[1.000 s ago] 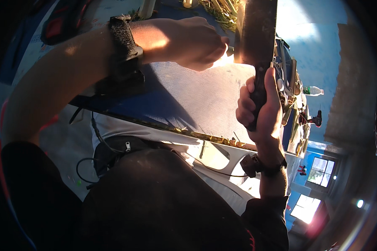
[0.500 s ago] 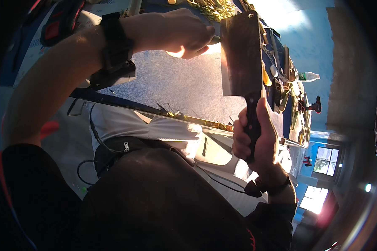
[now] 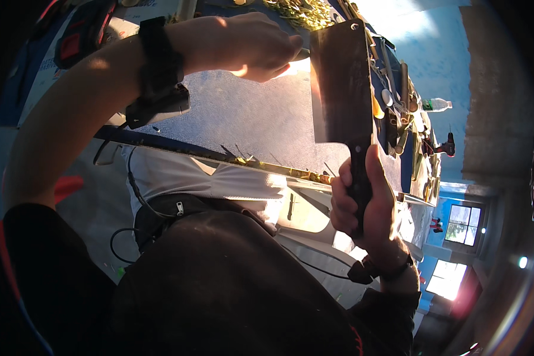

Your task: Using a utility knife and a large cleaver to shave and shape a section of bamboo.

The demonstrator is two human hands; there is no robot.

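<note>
My right hand (image 3: 374, 207) is wrapped round the dark handle of a cleaver (image 3: 341, 83), whose broad blade stands upright with its hanging hole at the far end. The blade's edge faces left. My left hand (image 3: 264, 47) is closed over the far side of the table, left of the blade. A short dark greenish end of something (image 3: 302, 55) pokes out of its fingers beside the blade; the rest of it is hidden. Below my left hand lies the sunlit, pale table surface (image 3: 249, 113).
Green-yellow cuttings (image 3: 299, 13) lie in a heap at the far edge. Sticks and tools crowd the right side, with a plastic bottle (image 3: 436, 105) and a cordless drill (image 3: 446, 145). A red-and-black case (image 3: 80, 38) sits at far left. Scraps line the near edge (image 3: 279, 170).
The cleaver and my right hand have shifted slightly toward me. My left hand stays closed in almost the same place.
</note>
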